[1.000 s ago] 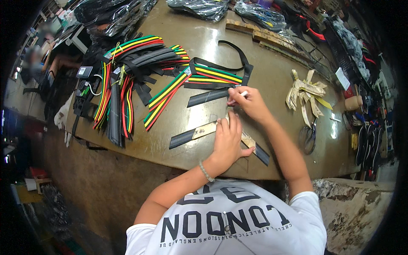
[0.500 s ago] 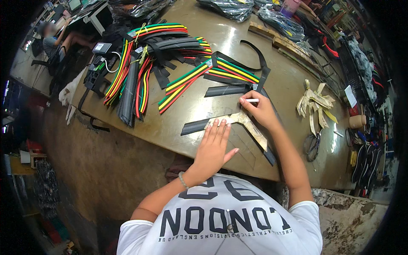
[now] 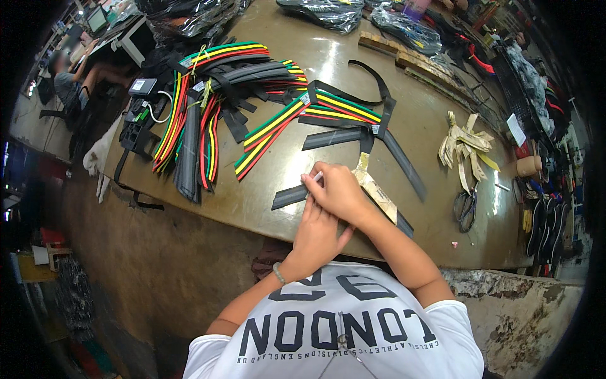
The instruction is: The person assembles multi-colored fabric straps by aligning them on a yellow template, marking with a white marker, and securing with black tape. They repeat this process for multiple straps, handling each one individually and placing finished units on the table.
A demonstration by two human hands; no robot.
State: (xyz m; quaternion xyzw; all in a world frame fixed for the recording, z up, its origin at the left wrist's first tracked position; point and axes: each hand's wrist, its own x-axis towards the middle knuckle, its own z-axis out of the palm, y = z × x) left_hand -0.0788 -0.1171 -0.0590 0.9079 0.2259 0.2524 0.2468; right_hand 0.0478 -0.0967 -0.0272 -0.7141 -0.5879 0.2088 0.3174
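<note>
My left hand (image 3: 315, 239) lies flat over a V-shaped cream template (image 3: 381, 199), its fingertips partly hidden by the right hand. Beneath the template is a black V-shaped strap (image 3: 288, 197); one end shows left of my hands, the other past the template's right arm. My right hand (image 3: 341, 194) crosses over the left and pinches a short white marking stick (image 3: 317, 177) near the strap's left end. Whether the tip touches the strap is hidden. Another black strap (image 3: 404, 165) lies just beyond, next to green, yellow and red striped straps (image 3: 271, 136).
A tied pile of striped and black straps (image 3: 189, 126) covers the table's left, beside a small electronic device (image 3: 142, 87). To the right lie a bunch of cream strips (image 3: 466, 145) and scissors (image 3: 466, 211). Wooden bars (image 3: 429, 72) and plastic-wrapped bundles (image 3: 407, 30) are farther back.
My right hand has moved left and nearer with the marking stick, from the template's upper corner to above my left fingers. The left hand stays on the template. The view has shifted slightly.
</note>
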